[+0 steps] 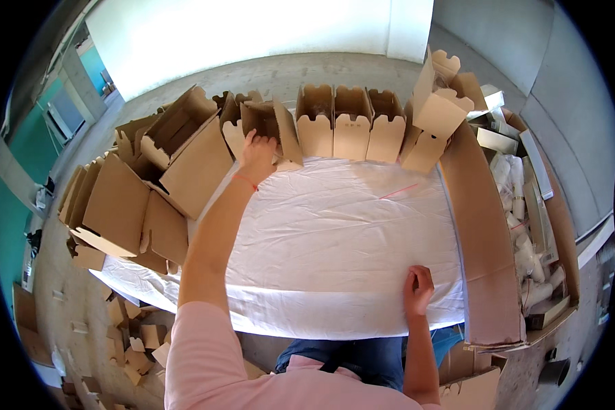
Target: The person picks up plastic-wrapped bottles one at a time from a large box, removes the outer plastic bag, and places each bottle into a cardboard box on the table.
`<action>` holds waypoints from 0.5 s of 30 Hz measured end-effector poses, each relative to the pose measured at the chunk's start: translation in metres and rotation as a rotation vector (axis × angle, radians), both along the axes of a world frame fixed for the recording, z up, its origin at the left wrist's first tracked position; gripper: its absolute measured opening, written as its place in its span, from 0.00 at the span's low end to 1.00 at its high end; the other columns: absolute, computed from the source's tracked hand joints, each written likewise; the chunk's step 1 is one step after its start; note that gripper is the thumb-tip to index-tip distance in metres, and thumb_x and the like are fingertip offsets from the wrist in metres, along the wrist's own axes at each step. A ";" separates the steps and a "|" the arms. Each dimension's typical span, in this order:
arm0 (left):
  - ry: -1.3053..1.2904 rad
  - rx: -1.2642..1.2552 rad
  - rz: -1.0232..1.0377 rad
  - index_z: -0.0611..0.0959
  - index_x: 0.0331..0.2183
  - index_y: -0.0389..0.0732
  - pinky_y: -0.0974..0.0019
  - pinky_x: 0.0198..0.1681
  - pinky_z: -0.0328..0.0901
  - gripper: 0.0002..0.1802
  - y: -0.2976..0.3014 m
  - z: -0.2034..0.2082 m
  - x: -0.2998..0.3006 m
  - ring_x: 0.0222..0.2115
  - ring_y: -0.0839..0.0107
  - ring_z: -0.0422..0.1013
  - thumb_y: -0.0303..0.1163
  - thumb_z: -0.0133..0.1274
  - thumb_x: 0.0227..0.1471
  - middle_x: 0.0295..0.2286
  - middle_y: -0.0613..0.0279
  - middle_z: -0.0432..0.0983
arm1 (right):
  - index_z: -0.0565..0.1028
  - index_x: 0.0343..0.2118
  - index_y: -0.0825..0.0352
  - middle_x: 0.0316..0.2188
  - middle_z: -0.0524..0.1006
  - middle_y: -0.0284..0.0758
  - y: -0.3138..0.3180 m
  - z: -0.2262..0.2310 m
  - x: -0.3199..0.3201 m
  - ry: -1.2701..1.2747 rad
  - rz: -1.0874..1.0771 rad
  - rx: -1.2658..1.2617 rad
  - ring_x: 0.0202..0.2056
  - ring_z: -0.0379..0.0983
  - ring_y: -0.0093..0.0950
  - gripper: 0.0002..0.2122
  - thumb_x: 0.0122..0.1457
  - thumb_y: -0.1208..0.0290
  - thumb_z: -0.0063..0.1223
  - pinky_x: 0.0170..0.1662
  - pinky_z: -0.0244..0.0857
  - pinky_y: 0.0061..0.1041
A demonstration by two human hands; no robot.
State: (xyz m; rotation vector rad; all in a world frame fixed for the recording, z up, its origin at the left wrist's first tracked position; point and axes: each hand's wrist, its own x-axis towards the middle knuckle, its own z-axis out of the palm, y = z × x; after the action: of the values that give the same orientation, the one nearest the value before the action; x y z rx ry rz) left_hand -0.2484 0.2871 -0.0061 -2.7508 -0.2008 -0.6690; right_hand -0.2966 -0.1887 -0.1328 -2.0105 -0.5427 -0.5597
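Note:
My left hand [258, 152] reaches to the far side of the white-covered table [335, 232]. Its fingers are bent over the near edge of an open-topped brown cardboard box [287, 133] in the back row. Part of that box's front is hidden by the hand. Lower right, my right hand [419, 290] hovers over or rests on the cloth near the front edge, which I cannot tell. Its fingers are loosely curled, a gap shows beside the thumb, and nothing is visible in it. A thin red strip [398, 192] lies on the cloth at the back right.
Three upright open boxes [352, 130] stand along the back. Larger boxes [119, 205] crowd the left side; stacked ones [441, 113] rise at the back right. A big carton [482, 253] beside the table holds white tubes and packaging. Small boxes [137, 345] litter the floor.

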 end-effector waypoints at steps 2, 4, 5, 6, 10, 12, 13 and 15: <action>0.013 -0.127 -0.147 0.78 0.25 0.45 0.60 0.52 0.56 0.07 -0.013 0.006 -0.033 0.36 0.61 0.69 0.25 0.56 0.37 0.28 0.62 0.73 | 0.74 0.31 0.72 0.31 0.75 0.43 -0.001 -0.003 0.000 0.027 -0.006 -0.020 0.30 0.72 0.39 0.06 0.51 0.85 0.47 0.33 0.68 0.29; -0.047 -0.155 -0.368 0.77 0.22 0.43 0.61 0.41 0.63 0.06 -0.033 0.009 -0.070 0.29 0.60 0.69 0.23 0.55 0.34 0.25 0.59 0.72 | 0.74 0.32 0.73 0.31 0.74 0.43 -0.004 -0.006 -0.002 0.022 -0.007 -0.036 0.31 0.72 0.38 0.06 0.51 0.85 0.47 0.33 0.68 0.29; -0.019 -0.167 -0.399 0.77 0.22 0.42 0.62 0.41 0.63 0.05 -0.046 0.011 -0.090 0.29 0.61 0.69 0.23 0.54 0.35 0.26 0.60 0.71 | 0.74 0.32 0.73 0.31 0.74 0.43 -0.004 -0.006 0.000 -0.001 -0.001 -0.045 0.31 0.72 0.38 0.06 0.51 0.85 0.47 0.34 0.68 0.29; 0.010 -0.182 -0.437 0.77 0.22 0.42 0.62 0.41 0.64 0.04 -0.064 0.015 -0.108 0.29 0.62 0.69 0.24 0.54 0.36 0.26 0.60 0.71 | 0.74 0.32 0.73 0.31 0.74 0.44 -0.006 -0.006 -0.001 -0.024 -0.001 -0.058 0.31 0.72 0.38 0.06 0.51 0.85 0.47 0.34 0.68 0.28; 0.033 -0.276 -0.645 0.78 0.22 0.42 0.61 0.43 0.65 0.02 -0.134 0.043 -0.173 0.31 0.65 0.71 0.24 0.53 0.40 0.29 0.63 0.73 | 0.74 0.37 0.72 0.35 0.75 0.39 -0.002 0.011 -0.005 0.309 0.022 0.126 0.32 0.73 0.31 0.07 0.55 0.82 0.49 0.35 0.67 0.25; 0.035 -0.267 -0.734 0.78 0.23 0.42 0.61 0.47 0.64 0.02 -0.163 0.046 -0.194 0.33 0.67 0.71 0.24 0.54 0.40 0.31 0.64 0.74 | 0.71 0.46 0.70 0.43 0.74 0.38 0.011 0.046 -0.014 0.278 0.073 0.186 0.39 0.72 0.28 0.13 0.56 0.78 0.51 0.41 0.67 0.25; 0.040 -0.268 -0.779 0.78 0.23 0.42 0.61 0.48 0.64 0.02 -0.174 0.044 -0.205 0.34 0.68 0.72 0.25 0.54 0.40 0.32 0.65 0.75 | 0.69 0.49 0.69 0.47 0.72 0.39 0.019 0.061 -0.020 0.254 0.131 0.255 0.43 0.71 0.29 0.17 0.57 0.75 0.52 0.45 0.65 0.26; 0.107 -0.299 -0.786 0.78 0.23 0.43 0.58 0.54 0.60 0.02 -0.187 0.034 -0.220 0.38 0.69 0.72 0.26 0.55 0.41 0.36 0.65 0.77 | 0.64 0.55 0.68 0.52 0.69 0.39 0.030 0.086 -0.025 0.319 0.252 0.399 0.51 0.66 0.30 0.22 0.57 0.70 0.53 0.51 0.61 0.27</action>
State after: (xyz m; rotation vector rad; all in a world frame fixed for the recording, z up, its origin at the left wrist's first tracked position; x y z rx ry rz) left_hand -0.4689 0.0998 0.0281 -3.1078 0.9176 -0.6985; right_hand -0.3221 -0.1585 -0.0467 -1.5809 -0.4392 -0.1691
